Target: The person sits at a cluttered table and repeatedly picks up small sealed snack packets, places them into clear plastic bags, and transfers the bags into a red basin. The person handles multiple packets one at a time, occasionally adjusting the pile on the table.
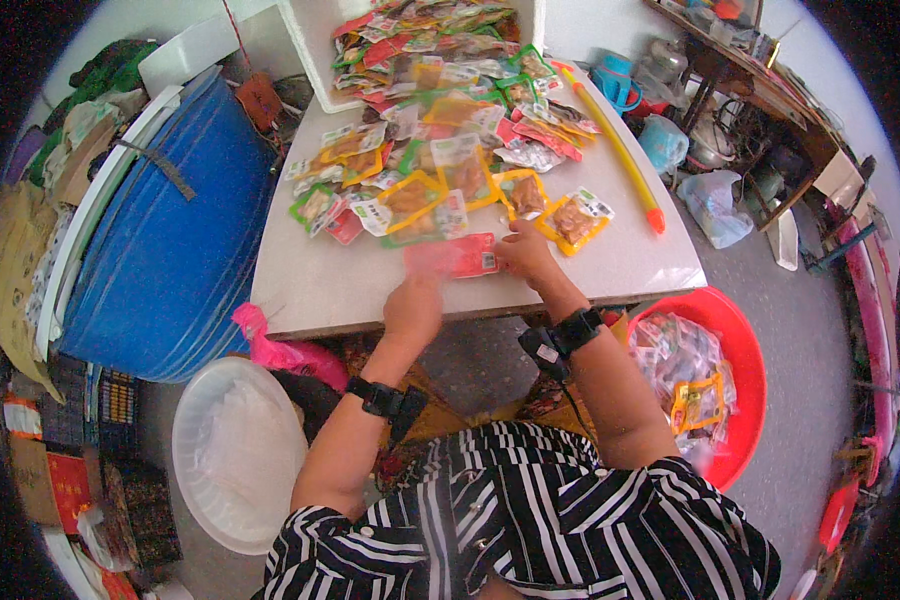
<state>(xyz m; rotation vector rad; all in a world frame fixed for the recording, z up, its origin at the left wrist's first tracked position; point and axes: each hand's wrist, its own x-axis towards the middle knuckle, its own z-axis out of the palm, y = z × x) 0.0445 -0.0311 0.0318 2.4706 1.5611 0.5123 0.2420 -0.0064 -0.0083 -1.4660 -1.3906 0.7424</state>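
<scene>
A flat red food packet is at the front of the white table, between my two hands. My right hand pinches its right end, beside a printed code. My left hand is at its left end; motion blurs those fingers, so their grip is unclear. Just beyond, yellow-edged packets of brown food lie close to my right hand, one of them to its right. A loose heap of mixed sealed packets spreads behind, some blurred. Both wrists wear black straps with small devices.
At the back stands a white foam box full of packets. A yellow rod with orange ends lies along the right edge. Below are a red tub of packets and a white plastic tub. A blue barrel stands left.
</scene>
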